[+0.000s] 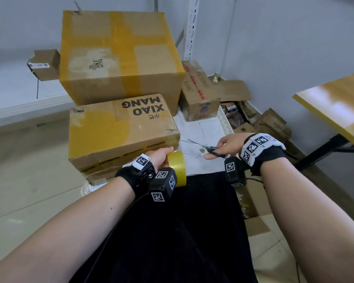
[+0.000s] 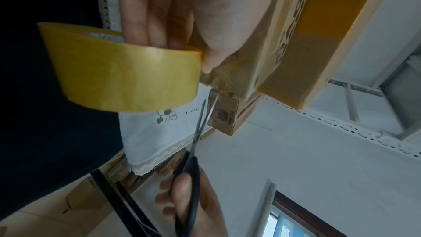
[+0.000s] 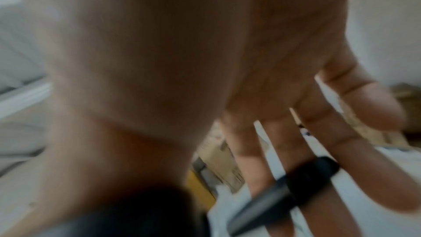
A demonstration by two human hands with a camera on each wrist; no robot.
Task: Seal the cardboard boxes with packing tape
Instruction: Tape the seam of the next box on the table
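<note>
My left hand [image 1: 160, 158] grips a yellow roll of packing tape [image 1: 177, 167], fingers inside its core in the left wrist view [image 2: 127, 77], right beside the near corner of the flat "XIAO MANG" cardboard box [image 1: 119, 129]. My right hand [image 1: 226, 147] holds black-handled scissors [image 1: 208, 149], their blades parted and pointing left toward the box's corner; the handles [image 3: 296, 183] show blurred in the right wrist view. A large taped box [image 1: 119, 58] stands behind the flat one. No tape strip is visible between roll and box.
A small printed box [image 1: 198, 92] sits to the right on the white embroidered cloth [image 1: 200, 135]. Flattened cardboard scraps [image 1: 253, 115] lie by the wall. A wooden tabletop [image 1: 335, 105] juts in at right. A white slotted shelf post [image 1: 191, 27] stands behind.
</note>
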